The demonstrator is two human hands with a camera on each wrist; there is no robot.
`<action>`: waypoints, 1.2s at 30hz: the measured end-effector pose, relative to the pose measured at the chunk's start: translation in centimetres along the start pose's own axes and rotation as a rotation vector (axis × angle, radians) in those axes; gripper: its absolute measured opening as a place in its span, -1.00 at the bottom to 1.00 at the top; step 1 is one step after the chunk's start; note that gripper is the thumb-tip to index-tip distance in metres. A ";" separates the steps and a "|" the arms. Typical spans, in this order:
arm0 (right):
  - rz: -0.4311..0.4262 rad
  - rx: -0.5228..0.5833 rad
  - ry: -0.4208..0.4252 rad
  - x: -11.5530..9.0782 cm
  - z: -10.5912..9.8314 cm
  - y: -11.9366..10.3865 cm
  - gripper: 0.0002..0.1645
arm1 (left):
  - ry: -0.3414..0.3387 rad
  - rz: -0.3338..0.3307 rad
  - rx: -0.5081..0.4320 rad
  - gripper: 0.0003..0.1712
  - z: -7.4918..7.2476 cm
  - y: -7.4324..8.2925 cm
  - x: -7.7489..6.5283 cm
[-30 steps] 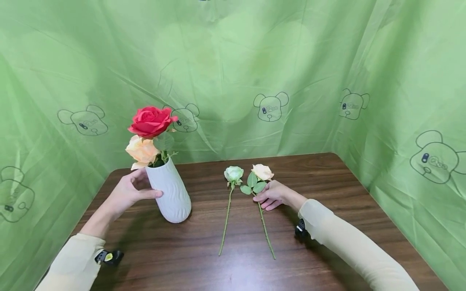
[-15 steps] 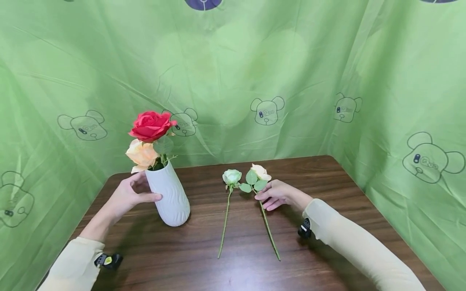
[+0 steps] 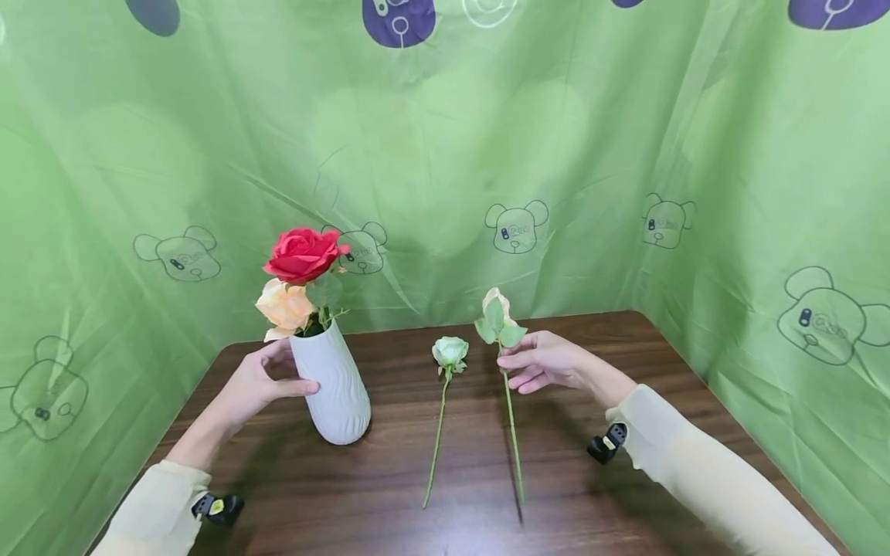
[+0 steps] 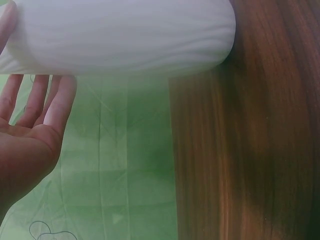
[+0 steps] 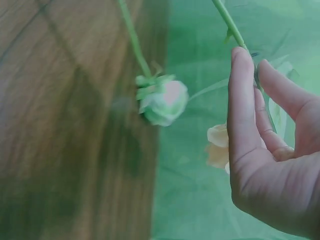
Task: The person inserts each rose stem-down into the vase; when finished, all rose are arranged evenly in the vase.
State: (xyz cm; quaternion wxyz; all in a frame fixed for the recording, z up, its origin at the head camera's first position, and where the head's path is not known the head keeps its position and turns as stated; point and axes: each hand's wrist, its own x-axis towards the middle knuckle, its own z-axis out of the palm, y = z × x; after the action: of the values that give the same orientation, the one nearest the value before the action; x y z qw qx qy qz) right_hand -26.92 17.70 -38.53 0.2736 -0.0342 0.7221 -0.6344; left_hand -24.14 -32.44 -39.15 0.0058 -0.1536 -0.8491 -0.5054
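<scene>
My left hand [image 3: 257, 386] grips the white ribbed vase [image 3: 334, 390] near its neck, thumb across the front and fingers behind. In the left wrist view the vase [image 4: 130, 37] crosses the top, the left hand [image 4: 35, 130] below it. A red rose [image 3: 304, 255] and a peach rose [image 3: 285, 305] stand in the vase. My right hand [image 3: 549, 363] pinches the stem of a pale cream rose [image 3: 497, 305] just under its leaves; the flower points up. To its left a pale green rose [image 3: 450, 352] lies on the table, also seen in the right wrist view as a green rose [image 5: 162, 100].
The dark wooden table [image 3: 389, 479] ends in a straight back edge. Close behind it hangs a green curtain [image 3: 431, 170] printed with bear heads, which also encloses both sides. A black wrist camera [image 3: 607, 443] sits at the right sleeve.
My right hand has raised the cream rose off the table and turned its stem more upright. The left hand keeps its grip on the vase. The head view has tilted up slightly.
</scene>
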 end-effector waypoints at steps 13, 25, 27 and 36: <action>-0.161 0.069 -0.119 -2.8 0.8 -4.1 -0.62 | 0.008 -0.001 0.004 -0.22 -0.1 0.0 0.0; -0.433 0.218 -0.177 -3.0 2.9 -3.7 -0.79 | 0.008 -0.001 0.000 -0.23 -0.1 -0.3 0.3; -0.471 0.218 -0.185 -3.0 3.3 -3.7 -0.85 | 0.007 -0.004 0.004 -0.23 -0.1 -0.4 0.3; -0.584 0.188 -0.173 -3.4 4.9 -4.9 -0.87 | 0.004 0.007 -0.037 -0.25 -0.1 -0.4 0.3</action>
State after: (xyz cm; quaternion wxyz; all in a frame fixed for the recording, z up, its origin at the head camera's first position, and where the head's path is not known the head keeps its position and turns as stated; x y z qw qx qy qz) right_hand -23.39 13.67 -32.94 0.1422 -0.2685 0.5940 -0.7449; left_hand -24.58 -32.60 -39.41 0.0065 -0.1557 -0.8390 -0.5213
